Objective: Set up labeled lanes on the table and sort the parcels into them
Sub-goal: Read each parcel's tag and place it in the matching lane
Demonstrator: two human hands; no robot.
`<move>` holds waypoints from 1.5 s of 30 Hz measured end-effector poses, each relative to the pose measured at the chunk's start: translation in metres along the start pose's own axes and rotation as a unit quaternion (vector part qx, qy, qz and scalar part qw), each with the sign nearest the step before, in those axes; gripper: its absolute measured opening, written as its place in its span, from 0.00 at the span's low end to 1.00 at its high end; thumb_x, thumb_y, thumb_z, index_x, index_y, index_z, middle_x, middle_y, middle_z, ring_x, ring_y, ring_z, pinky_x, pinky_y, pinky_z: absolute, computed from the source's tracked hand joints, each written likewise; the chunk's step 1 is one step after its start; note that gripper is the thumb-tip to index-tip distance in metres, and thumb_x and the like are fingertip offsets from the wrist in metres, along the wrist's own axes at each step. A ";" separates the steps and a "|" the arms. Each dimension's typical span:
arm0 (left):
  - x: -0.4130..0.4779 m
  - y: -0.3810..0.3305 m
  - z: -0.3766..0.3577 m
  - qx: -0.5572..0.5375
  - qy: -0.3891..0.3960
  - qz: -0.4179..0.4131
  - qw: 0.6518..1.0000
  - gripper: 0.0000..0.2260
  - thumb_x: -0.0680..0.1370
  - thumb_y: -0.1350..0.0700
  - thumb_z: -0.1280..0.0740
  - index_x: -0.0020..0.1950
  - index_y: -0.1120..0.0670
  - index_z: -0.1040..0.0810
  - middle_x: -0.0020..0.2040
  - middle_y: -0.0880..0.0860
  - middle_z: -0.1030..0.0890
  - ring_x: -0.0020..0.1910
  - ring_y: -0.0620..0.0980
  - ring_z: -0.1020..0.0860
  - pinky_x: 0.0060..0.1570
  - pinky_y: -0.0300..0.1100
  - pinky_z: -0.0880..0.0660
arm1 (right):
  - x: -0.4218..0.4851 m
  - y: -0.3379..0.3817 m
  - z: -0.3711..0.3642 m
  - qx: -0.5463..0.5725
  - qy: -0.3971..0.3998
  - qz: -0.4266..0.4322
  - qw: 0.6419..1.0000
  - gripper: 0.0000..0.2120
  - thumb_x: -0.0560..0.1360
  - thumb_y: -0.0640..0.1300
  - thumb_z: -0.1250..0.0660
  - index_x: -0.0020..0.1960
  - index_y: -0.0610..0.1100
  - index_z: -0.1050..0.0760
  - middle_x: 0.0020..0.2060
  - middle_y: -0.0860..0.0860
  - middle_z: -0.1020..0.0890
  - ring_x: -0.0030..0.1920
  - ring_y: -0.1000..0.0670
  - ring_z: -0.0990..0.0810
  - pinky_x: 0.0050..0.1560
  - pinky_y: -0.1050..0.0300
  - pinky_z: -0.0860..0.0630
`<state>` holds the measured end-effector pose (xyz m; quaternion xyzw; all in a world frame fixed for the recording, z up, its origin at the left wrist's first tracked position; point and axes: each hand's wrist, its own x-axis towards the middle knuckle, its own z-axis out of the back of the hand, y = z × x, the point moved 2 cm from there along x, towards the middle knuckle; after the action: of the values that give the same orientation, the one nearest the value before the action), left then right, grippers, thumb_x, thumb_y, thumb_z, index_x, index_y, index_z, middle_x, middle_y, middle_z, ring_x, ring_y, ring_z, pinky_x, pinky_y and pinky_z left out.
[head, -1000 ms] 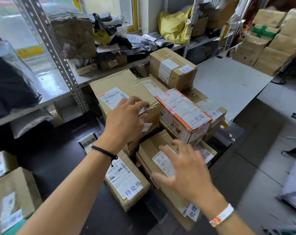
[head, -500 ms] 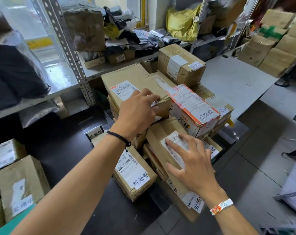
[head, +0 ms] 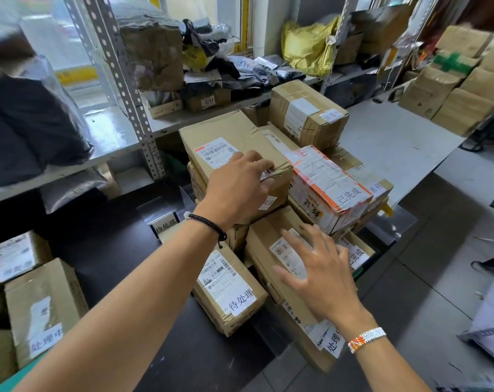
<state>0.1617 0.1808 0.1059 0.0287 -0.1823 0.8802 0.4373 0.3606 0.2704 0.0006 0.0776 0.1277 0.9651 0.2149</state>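
A pile of cardboard parcels stands on the dark table. My left hand lies on the large top box, fingers bent over its front edge and thumb on its front face. My right hand presses flat, fingers spread, on a lower brown box with a barcode label. A small lane sign stands left of the pile. In front of it lies a parcel tagged 待处理. A red-and-white parcel tagged 已完成 sits to the right.
More tagged boxes sit at the table's left end. A metal shelf behind holds bags and cartons. A white table lies at the back right, with stacked cartons beyond it. Tiled floor lies to the right.
My right hand came down from above the lower box and now lies flat on its label. My left hand stayed on the large top box.
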 end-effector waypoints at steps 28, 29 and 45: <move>-0.270 0.296 0.068 0.035 -0.131 0.301 0.944 0.26 0.81 0.41 0.43 0.73 0.51 0.22 0.75 0.52 0.25 0.74 0.54 0.28 0.72 0.54 0.31 | 0.047 0.354 -0.089 0.183 0.020 0.272 0.944 0.28 0.79 0.65 0.40 0.76 0.57 0.27 0.75 0.57 0.27 0.74 0.51 0.28 0.71 0.48 0.30; -0.283 0.307 0.070 0.037 -0.131 0.316 0.939 0.25 0.81 0.42 0.42 0.73 0.51 0.22 0.75 0.52 0.25 0.74 0.53 0.28 0.71 0.54 0.32 | 0.047 0.369 -0.096 0.179 0.035 0.278 0.943 0.28 0.79 0.65 0.41 0.76 0.57 0.28 0.76 0.57 0.27 0.74 0.51 0.28 0.71 0.48 0.30; -0.486 0.453 0.003 -0.463 -0.039 0.632 0.621 0.27 0.79 0.33 0.34 0.66 0.53 0.19 0.60 0.55 0.14 0.57 0.55 0.14 0.63 0.56 0.21 | -0.005 0.520 -0.264 0.183 0.391 0.075 0.899 0.46 0.63 0.68 0.36 0.77 0.49 0.35 0.71 0.48 0.26 0.69 0.43 0.25 0.68 0.40 0.24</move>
<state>0.1072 -0.4388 -0.1278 -0.2657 -0.5554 0.7371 -0.2785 0.1054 -0.2430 -0.1064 -0.2586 0.3695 0.8908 0.0564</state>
